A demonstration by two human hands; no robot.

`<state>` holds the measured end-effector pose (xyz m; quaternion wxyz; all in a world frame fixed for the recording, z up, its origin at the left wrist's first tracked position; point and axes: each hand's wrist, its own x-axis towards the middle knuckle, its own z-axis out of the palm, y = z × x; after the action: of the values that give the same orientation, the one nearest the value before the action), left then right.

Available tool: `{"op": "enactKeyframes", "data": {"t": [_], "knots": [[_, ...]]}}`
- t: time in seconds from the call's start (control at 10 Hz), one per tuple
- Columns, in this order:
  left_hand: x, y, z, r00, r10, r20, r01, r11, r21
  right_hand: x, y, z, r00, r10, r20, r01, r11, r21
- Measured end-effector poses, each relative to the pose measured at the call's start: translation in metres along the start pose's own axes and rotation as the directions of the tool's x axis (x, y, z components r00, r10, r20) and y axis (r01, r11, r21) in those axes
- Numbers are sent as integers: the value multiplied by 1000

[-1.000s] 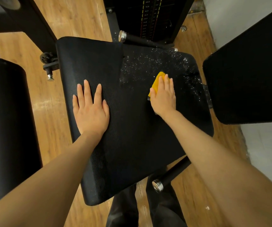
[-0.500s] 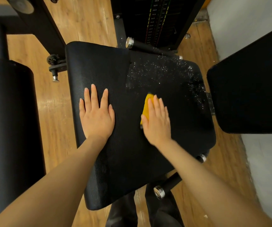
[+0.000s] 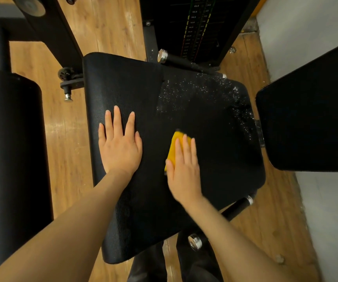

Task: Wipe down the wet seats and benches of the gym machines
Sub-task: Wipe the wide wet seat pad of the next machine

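Observation:
A black padded seat (image 3: 215,163) of a gym machine fills the middle of the view. Water droplets (image 3: 200,92) speckle its far right part and right edge. My left hand (image 3: 120,145) lies flat on the seat's left half, fingers straight and spread. My right hand (image 3: 182,169) presses a yellow sponge (image 3: 175,145) onto the seat near its middle, fingers straight over it. Most of the sponge is hidden under that hand.
A black roller pad (image 3: 11,155) stands at the left and a black back pad (image 3: 310,119) at the right. The weight stack (image 3: 194,27) rises behind the seat. Chrome-capped bars (image 3: 194,242) stick out below the seat, over a wooden floor (image 3: 68,139).
My right hand has drawn the sponge back toward me and leftward across the seat, away from the wet far corner. My left hand stays flat on the seat.

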<state>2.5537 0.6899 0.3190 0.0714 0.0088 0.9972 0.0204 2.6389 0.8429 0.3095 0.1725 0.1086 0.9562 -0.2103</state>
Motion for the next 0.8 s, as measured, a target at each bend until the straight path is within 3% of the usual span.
{"op": "enactKeyframes", "data": {"t": [0.1, 0.4, 0.6, 0.8], "knots": [[0, 0, 0, 1000, -6, 4, 6, 1000, 7, -5, 2, 0, 998, -23, 50, 24, 1000, -18], [-1, -1, 2, 1000, 3, -10, -3, 1000, 6, 144, 1, -44, 998, 59, -36, -60, 998, -19], [0, -1, 1, 1000, 3, -3, -3, 1000, -1, 74, -11, -20, 996, 47, -72, -46, 999, 13], [-1, 0, -1, 1000, 0, 8, 0, 1000, 1, -10, -9, 2, 999, -14, 49, 13, 1000, 22]]}}
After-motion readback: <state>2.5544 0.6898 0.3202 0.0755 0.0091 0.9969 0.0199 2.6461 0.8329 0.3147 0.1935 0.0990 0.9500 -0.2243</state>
